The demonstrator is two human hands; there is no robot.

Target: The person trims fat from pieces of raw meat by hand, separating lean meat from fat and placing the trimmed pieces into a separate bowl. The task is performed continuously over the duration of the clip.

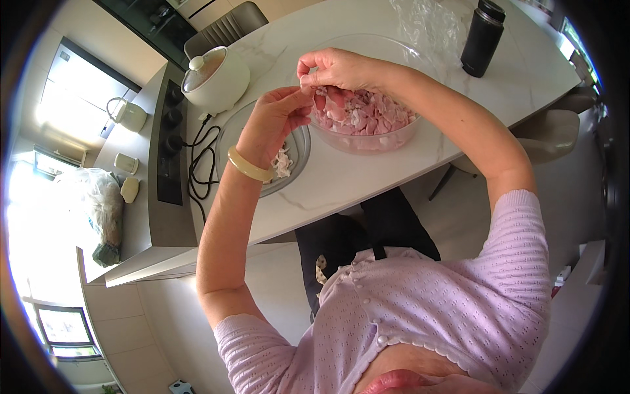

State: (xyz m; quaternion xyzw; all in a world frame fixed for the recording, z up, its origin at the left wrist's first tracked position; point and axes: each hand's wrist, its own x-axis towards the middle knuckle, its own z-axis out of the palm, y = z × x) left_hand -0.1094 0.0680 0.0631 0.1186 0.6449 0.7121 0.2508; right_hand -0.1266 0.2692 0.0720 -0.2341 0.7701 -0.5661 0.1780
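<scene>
Above the left rim of a clear bowl, my two hands meet at the fingertips. My left hand, with a pale bangle on its wrist, pinches a small piece of raw meat. The same piece is gripped by my right hand between thumb and fingers. Fingers partly cover it, so its full shape is hidden. Many cut pieces of pink raw meat fill the bowl's near part. Below my left hand lies a clear round dish with whitish scraps, partly covered by my wrist.
A white electric pot with a lid stands at the back left, its black cord beside the dish. A black bottle and a crumpled clear plastic bag are behind the bowl. A filled plastic bag sits on the left counter.
</scene>
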